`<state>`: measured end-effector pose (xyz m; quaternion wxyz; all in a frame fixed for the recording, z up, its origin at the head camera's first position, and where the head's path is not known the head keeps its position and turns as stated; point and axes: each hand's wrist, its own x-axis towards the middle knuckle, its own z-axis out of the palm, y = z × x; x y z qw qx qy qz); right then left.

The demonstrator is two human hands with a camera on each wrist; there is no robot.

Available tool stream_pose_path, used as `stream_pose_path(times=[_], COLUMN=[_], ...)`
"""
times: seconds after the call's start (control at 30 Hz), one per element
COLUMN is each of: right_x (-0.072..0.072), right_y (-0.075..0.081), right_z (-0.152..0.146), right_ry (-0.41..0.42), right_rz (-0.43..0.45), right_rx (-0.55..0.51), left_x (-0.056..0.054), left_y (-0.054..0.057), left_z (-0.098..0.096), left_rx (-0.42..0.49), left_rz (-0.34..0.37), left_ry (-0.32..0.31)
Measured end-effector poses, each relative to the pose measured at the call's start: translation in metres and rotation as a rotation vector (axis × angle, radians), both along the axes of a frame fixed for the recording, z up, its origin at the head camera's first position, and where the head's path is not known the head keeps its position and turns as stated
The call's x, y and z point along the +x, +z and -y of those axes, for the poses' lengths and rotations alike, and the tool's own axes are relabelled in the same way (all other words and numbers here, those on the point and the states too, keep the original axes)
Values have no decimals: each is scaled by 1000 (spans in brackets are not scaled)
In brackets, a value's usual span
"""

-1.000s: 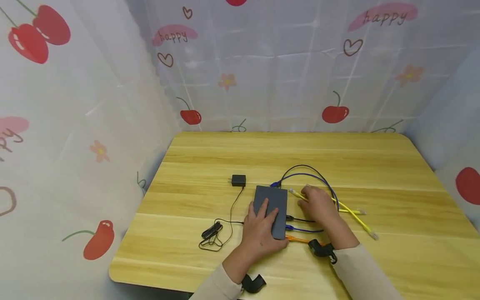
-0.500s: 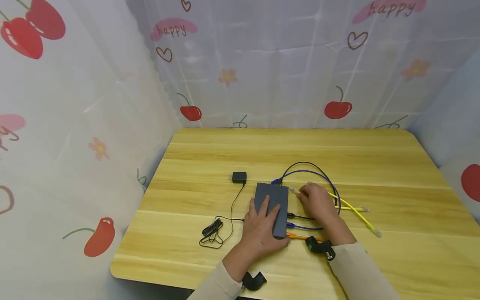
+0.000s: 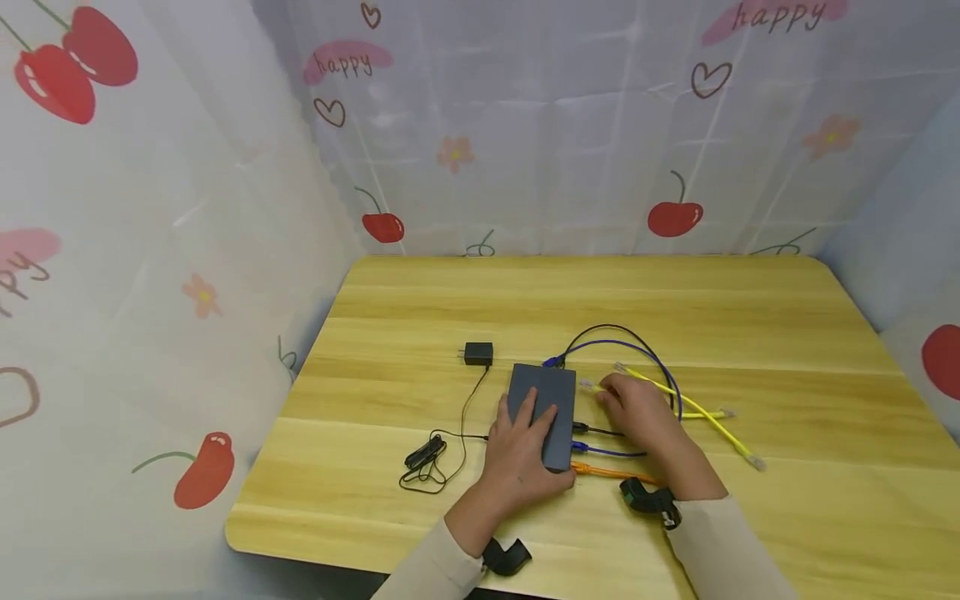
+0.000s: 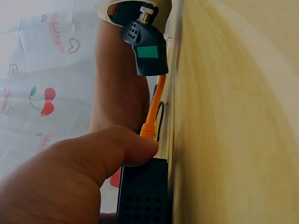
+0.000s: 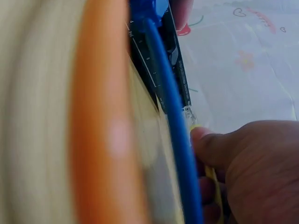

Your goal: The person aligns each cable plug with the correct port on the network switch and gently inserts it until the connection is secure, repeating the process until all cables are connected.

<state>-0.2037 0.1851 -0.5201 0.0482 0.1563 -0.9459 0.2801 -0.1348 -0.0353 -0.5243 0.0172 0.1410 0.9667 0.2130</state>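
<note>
A dark network switch [image 3: 558, 396] lies flat on the table. My left hand [image 3: 517, 462] holds it, fingers spread over its top and thumb [image 4: 138, 147] bent against its near right corner beside the orange cable's plug [image 4: 148, 130]. Black, blue [image 3: 600, 451] and orange network cables run from its right side. To the right, my right hand [image 3: 636, 412] pinches a yellow network cable [image 5: 212, 175] just behind its clear plug [image 5: 189, 114]. That plug points toward the switch's port side, overlapping its edge in the right wrist view. Part of the yellow cable is hidden under the hand.
Another yellow network cable [image 3: 712, 421] lies crosswise beyond the right hand. Black and blue cables loop behind it to plugs [image 3: 553, 362] at the switch's far end. A power adapter [image 3: 478, 353] and its bundled cord [image 3: 425, 452] lie left. Printed curtains [image 3: 555, 150] surround the table [image 3: 420, 292].
My right hand has shifted slightly, and more of the other yellow cable's far end shows behind it. My left hand stays on the network switch.
</note>
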Motion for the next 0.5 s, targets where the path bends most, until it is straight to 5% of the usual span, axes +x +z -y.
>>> stream_pose_path(times=[0.5], right_x=[11], right_y=[7], right_z=[-4], right_ry=[79], right_rz=[-37], right_rx=[-29], left_x=[1], left_y=[1], left_z=[3], left_rx=[107], left_rz=[-15], left_ry=[6])
